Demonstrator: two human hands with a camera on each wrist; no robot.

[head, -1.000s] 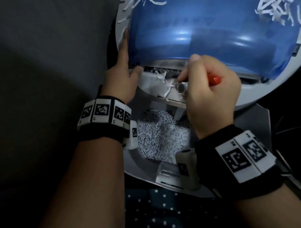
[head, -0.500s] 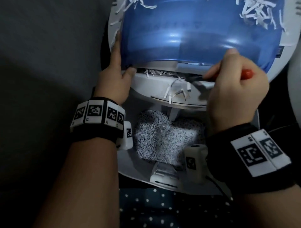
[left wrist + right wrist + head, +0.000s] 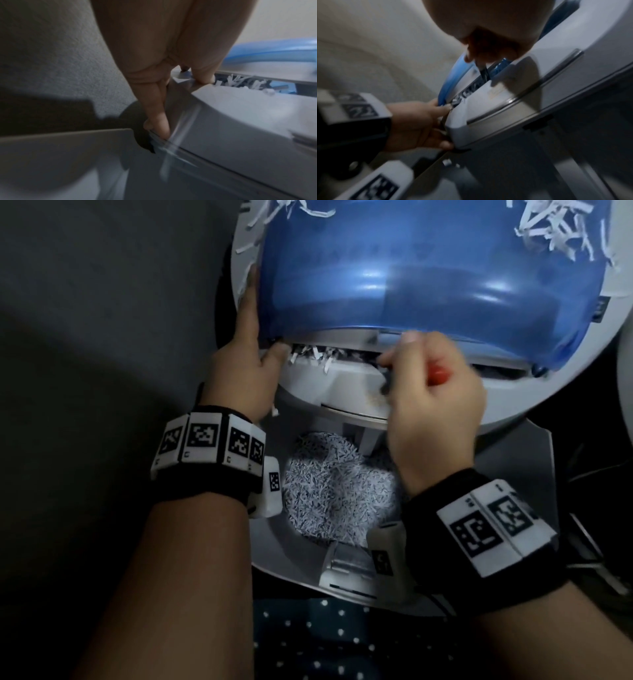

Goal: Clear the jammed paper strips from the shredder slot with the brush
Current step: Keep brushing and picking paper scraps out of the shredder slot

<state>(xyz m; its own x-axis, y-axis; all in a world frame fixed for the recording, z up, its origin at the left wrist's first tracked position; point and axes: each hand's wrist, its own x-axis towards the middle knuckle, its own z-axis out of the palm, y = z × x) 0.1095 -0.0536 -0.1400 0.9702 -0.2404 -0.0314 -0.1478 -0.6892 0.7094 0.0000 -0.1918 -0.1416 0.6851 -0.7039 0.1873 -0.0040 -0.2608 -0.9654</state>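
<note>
Shredder tilted, slot running left-right between hands. Left hand clasps shredder's left edge, thumb at slot end. Right hand fisted round brush; handle lies along slot, dark tip pointing into it. Strips jammed beside left thumb.

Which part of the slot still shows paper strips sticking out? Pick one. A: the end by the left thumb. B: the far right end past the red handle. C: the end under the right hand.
A: white paper strips poke out of the slot beside the left hand, while the right hand works the brush farther along.
</note>
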